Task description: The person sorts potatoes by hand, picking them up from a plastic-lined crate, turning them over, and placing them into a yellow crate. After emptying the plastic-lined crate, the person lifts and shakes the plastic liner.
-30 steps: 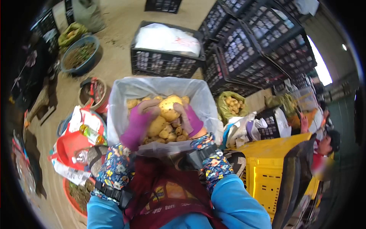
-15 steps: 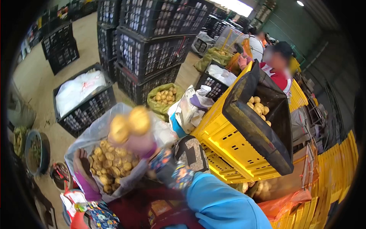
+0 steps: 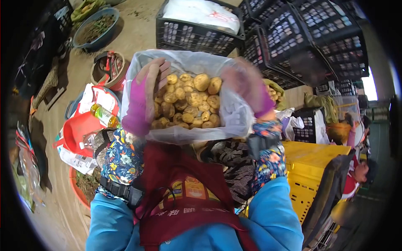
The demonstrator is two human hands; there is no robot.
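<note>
Potatoes (image 3: 184, 104) fill a crate lined with a clear plastic bag (image 3: 180, 134) in front of me. Two larger potatoes (image 3: 208, 83) lie on top near the far right of the pile. My left hand (image 3: 151, 81), in a purple-cuffed glove, is open at the liner's left side, its fingers stretched beside the potatoes. Over the right side of the liner is my right hand (image 3: 247, 85), also purple-cuffed; motion smears its fingers.
A black crate (image 3: 197, 38) with a white bag stands beyond, and stacked black crates (image 3: 289, 46) rise at the right. Yellow crates (image 3: 303, 180) are close on my right, with a person (image 3: 356, 173) behind them. A red scoop (image 3: 79, 131) and a blue basin (image 3: 96, 29) are on the left.
My view has turned left and down to the lined crate. The right hand, which held two potatoes above the pile, is now at the liner's right side; two large potatoes lie on top.
</note>
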